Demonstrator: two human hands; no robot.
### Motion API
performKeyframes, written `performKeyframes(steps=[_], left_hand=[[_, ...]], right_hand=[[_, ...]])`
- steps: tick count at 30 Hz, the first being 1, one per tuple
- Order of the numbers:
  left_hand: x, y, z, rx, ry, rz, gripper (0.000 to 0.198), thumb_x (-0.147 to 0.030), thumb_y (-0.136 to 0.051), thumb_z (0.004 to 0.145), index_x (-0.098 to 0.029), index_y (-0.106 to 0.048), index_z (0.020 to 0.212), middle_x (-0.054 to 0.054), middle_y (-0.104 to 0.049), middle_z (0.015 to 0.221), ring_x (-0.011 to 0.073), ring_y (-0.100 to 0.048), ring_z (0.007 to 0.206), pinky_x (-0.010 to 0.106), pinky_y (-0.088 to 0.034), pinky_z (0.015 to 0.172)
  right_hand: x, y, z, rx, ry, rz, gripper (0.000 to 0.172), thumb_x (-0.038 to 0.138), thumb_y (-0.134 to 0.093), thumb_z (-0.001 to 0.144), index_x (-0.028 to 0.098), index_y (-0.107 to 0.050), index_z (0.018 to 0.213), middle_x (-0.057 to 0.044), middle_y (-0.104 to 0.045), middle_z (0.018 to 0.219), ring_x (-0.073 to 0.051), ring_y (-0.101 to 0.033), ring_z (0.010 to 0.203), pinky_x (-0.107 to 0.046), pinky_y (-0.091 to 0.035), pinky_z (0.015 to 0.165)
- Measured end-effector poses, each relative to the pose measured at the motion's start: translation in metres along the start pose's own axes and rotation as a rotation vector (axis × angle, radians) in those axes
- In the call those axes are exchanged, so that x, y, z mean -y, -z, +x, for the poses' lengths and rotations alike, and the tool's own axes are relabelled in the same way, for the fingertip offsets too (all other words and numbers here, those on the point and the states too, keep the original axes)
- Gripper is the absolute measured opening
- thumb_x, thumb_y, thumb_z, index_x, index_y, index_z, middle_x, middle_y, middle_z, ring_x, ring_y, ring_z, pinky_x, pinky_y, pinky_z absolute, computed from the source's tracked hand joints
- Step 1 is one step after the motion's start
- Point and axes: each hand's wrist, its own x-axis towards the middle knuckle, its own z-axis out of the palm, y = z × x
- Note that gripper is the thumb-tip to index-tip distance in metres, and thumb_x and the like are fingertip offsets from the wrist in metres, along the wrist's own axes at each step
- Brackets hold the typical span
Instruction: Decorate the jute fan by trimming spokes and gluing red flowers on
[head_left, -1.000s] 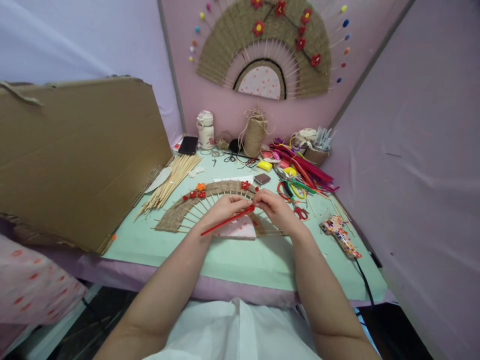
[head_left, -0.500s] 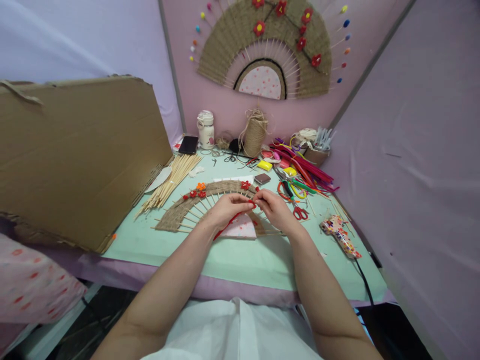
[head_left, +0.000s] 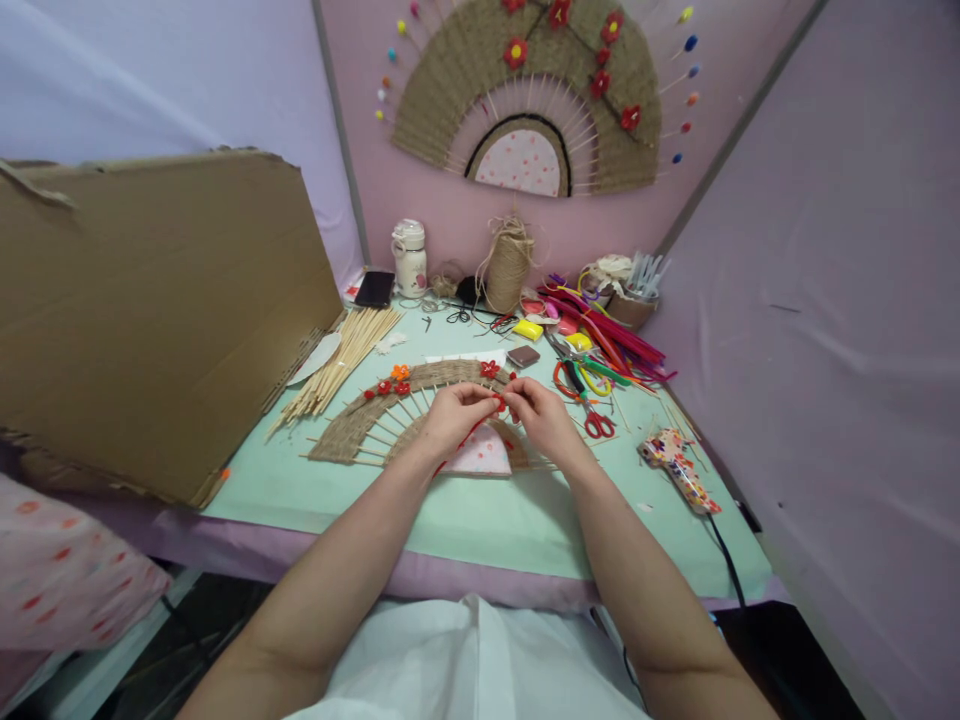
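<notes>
Both my hands meet above a fan of woven twine on thin sticks [head_left: 341,437], which lies on the table. My left hand [head_left: 459,415] pinches a red pipe cleaner [head_left: 471,432], whose loose end trails down past the wrist. Fingertips of my right hand [head_left: 538,415] close on the same red piece, partly bent into a small shape [head_left: 501,403] between the hands. Red and orange flowers [head_left: 400,373] sit on the fan's band. Under my hands is the fan's white, red-dotted centre [head_left: 484,452].
Thin wooden sticks [head_left: 349,365] and a cardboard sheet [head_left: 165,320] are at left. Scissors [head_left: 598,424], pliers, and pipe cleaners [head_left: 607,335] lie to the right, beyond them a patterned glue gun [head_left: 682,470] with a cord. A twine spool [head_left: 510,265] and white bottle [head_left: 409,260] stand behind.
My fingertips have shifted slightly, and the red piece between them has turned. The trailing end has moved a little closer to my left wrist. The camera view has shifted slightly.
</notes>
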Motion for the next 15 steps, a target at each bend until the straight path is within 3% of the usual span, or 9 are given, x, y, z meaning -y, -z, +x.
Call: performKeyframes(steps=[4, 10, 15], left_hand=[[0.0, -0.001, 0.001, 0.0, 0.043, -0.076, 0.017, -0.028, -0.073, 0.063, -0.015, -0.069, 0.073, 0.002, -0.069, 0.068, 0.0129, -0.06, 0.062, 0.025, -0.045, 0.061], [-0.001, -0.001, 0.002, 0.033, 0.057, -0.17, 0.017, -0.024, -0.076, 0.059, -0.015, -0.069, 0.072, 0.001, -0.068, 0.067, 0.0112, -0.058, 0.061, 0.025, -0.044, 0.063], [0.001, 0.001, 0.002, 0.052, 0.028, -0.126, 0.018, -0.025, -0.076, 0.06, -0.015, -0.069, 0.074, 0.002, -0.069, 0.07, 0.0112, -0.059, 0.064, 0.024, -0.045, 0.065]], right_hand=[[-0.005, 0.007, 0.002, -0.009, 0.021, 0.081, 0.017, 0.03, -0.05, 0.087, 0.022, -0.059, 0.099, -0.001, -0.063, 0.084, -0.015, -0.056, 0.072, -0.027, -0.044, 0.066], [0.001, 0.014, 0.001, 0.041, 0.252, -0.085, 0.01, 0.025, -0.054, 0.087, 0.022, -0.063, 0.089, -0.004, -0.063, 0.089, -0.017, -0.058, 0.085, -0.029, -0.044, 0.076], [0.0, 0.011, 0.001, 0.042, 0.227, -0.095, 0.01, 0.025, -0.055, 0.087, 0.021, -0.063, 0.088, -0.003, -0.063, 0.087, -0.017, -0.058, 0.082, -0.03, -0.044, 0.075]])
